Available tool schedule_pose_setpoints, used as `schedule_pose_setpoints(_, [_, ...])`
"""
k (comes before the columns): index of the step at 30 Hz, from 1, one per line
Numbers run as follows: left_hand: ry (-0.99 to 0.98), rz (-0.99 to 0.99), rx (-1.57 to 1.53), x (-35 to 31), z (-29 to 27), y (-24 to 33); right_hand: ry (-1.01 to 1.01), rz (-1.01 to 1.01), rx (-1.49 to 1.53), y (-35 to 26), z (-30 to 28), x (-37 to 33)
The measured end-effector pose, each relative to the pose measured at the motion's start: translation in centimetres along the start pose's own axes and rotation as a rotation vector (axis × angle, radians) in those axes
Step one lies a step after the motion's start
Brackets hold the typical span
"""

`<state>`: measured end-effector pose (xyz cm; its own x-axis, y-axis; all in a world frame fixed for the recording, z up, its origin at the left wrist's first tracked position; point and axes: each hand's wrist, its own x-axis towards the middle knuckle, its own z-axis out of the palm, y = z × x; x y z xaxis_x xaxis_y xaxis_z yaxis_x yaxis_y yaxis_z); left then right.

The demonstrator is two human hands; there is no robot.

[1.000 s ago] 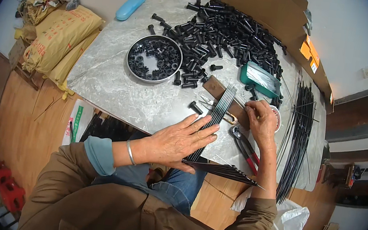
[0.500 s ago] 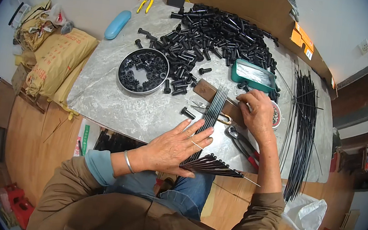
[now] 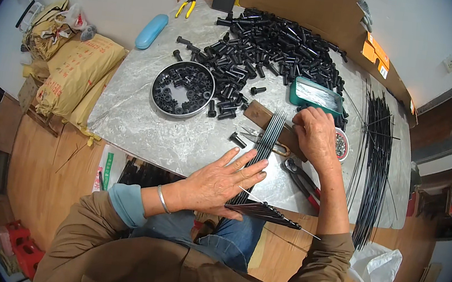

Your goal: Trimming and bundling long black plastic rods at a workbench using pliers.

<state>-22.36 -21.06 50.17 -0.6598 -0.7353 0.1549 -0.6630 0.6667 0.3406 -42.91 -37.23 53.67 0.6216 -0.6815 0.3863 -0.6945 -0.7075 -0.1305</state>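
My left hand lies flat with fingers spread across a row of thin dark rods. Below that palm, more black rods fan out over the table's near edge, with a thin pale wire among them. The long rods' far ends rest over a brown wooden block. Beside those ends, my right hand is closed, its fingertips curled down by the block; what they pinch is hidden. Scissors lie partly under the rods. Cutters with red-and-black handles lie nearer me. Left of the rods is a loose black bolt-shaped piece.
A heap of black bolt-shaped pieces covers the table's back. Around it are a round bowl of black rings, a green box of pale wires and a small tub of metal bits. Long black rods overhang the right side.
The whole view has shifted slightly, the table appearing a little lower and to the right. Both hands keep nearly the same places at the rods.
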Motion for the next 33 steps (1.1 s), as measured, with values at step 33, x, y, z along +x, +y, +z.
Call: schedule_pose_setpoints(33, [0.028,-0.006,-0.031,-0.4,0.1,-0.3,-0.027,0.422,0.584,0.4,2.9,-0.7])
